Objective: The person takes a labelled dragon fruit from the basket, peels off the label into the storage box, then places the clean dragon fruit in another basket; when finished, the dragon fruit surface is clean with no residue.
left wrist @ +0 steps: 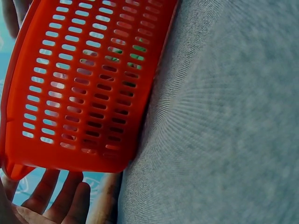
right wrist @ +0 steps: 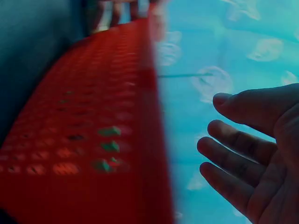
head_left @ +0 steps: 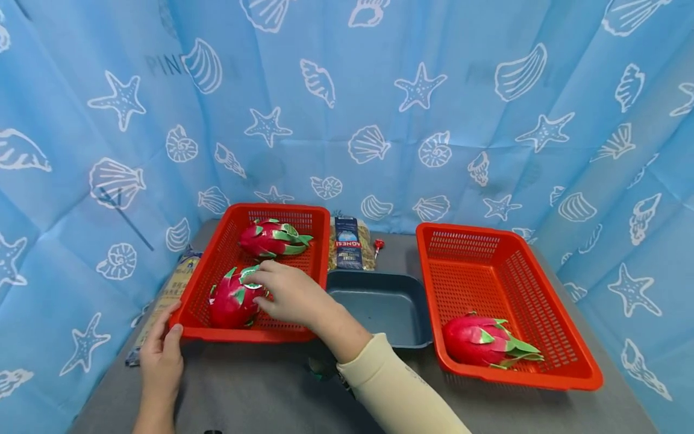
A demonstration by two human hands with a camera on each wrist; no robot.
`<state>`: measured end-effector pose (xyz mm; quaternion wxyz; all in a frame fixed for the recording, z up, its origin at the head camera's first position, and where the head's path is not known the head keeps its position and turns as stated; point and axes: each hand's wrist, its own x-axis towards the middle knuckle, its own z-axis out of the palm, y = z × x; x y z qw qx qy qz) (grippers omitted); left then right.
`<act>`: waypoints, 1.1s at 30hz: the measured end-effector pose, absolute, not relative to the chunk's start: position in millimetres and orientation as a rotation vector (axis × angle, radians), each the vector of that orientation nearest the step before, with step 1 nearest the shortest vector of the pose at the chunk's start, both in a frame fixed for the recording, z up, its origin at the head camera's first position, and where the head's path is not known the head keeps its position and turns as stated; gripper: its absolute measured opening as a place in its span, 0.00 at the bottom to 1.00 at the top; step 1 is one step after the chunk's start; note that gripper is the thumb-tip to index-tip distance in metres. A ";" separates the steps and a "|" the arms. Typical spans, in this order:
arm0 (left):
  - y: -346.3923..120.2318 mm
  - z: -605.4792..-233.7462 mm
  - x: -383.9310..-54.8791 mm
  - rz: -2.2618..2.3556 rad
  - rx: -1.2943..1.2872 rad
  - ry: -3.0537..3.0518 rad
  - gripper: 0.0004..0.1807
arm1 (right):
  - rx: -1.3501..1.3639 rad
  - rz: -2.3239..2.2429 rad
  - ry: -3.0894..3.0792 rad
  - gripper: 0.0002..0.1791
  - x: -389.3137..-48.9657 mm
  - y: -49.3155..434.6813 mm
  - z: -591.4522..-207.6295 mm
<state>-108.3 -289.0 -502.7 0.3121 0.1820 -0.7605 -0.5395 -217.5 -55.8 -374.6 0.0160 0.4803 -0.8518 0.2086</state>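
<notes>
My left hand (head_left: 162, 355) holds the near left corner of the left red plastic basket (head_left: 255, 335), thumb by the rim and fingers along the outer side. In the left wrist view those fingers (left wrist: 60, 200) show past the basket's corner. Two dragon fruits lie in this basket, a far one (head_left: 271, 238) and a near one (head_left: 230, 304). Over the near fruit hovers my right hand (head_left: 290, 292), its fingertips overlapping the fruit's green scales in the head view. The right wrist view shows that hand (right wrist: 252, 154) with fingers spread and nothing between them, beside the basket wall.
A second red basket (head_left: 566, 381) with one dragon fruit (head_left: 482, 340) stands to the right. Between the baskets sit a dark grey tray (head_left: 379, 278), a pasta bag (head_left: 349, 244) and a small red lollipop (head_left: 378, 244). Another packet (head_left: 162, 301) lies left of the left basket.
</notes>
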 end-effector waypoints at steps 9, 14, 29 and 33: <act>-291.2 -501.6 -109.7 -1.416 0.487 -2.021 0.24 | 1.509 0.104 -2.649 0.29 -214.9 -110.6 -401.5; -291.6 -502.3 -110.4 -1.445 0.499 -2.024 0.24 | 1.472 0.040 -2.642 0.29 -214.5 -119.5 -409.2; -289.2 -501.4 -108.5 -1.447 0.491 -2.042 0.24 | 1.390 0.372 -2.673 0.19 -219.9 -112.5 -403.6; -289.5 -501.6 -107.9 -1.444 0.504 -2.039 0.24 | 1.320 0.612 -2.738 0.26 -219.1 -102.9 -392.3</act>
